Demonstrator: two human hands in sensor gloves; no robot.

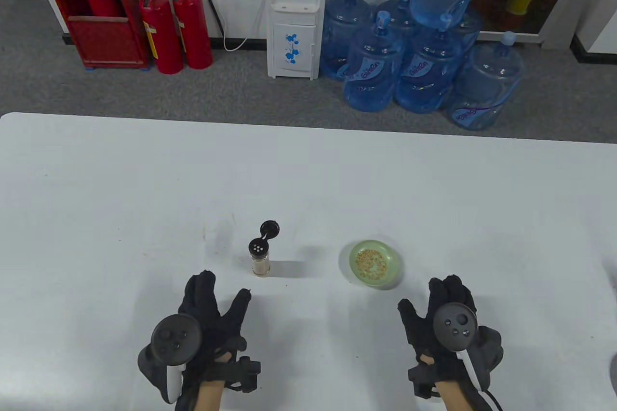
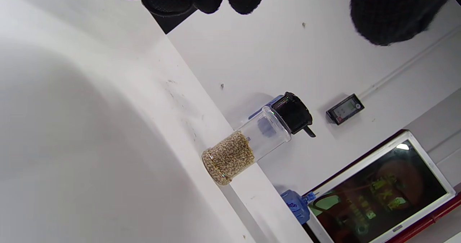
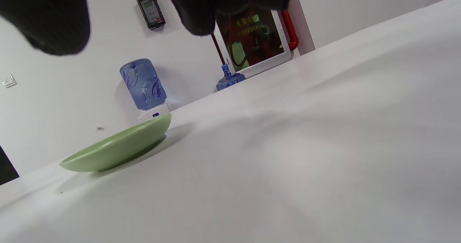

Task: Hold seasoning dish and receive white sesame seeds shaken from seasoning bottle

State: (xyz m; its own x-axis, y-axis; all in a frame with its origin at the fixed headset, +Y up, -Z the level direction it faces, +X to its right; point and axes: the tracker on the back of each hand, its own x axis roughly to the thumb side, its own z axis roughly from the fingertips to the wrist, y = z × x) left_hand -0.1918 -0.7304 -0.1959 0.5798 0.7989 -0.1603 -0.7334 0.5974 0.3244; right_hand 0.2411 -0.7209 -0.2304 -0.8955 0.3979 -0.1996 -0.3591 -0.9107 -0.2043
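Both hands empty, fingers spread loose: left hand [image 1: 207,314] at 7 o'clock of the table [image 1: 96,199], right hand [image 1: 446,314] at 5. Seasoning bottle [image 1: 260,259] dead centre, flip cap open, upright; seasoning dish [image 1: 370,264] at its 3 o'clock, well apart, sesame seeds [image 1: 370,261] already inside.

Left wrist: clear glass bottle [image 2: 248,145], roughly half full, black lid.

Right wrist: shallow glossy green dish [image 3: 119,149], flat on the table. Best gripped by the rim, kept level under the shaker holes.

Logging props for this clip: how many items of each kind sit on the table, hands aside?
Seasoning bottle, cap flipped open: 1
Green seasoning dish, seeds inside: 1
Total: 2
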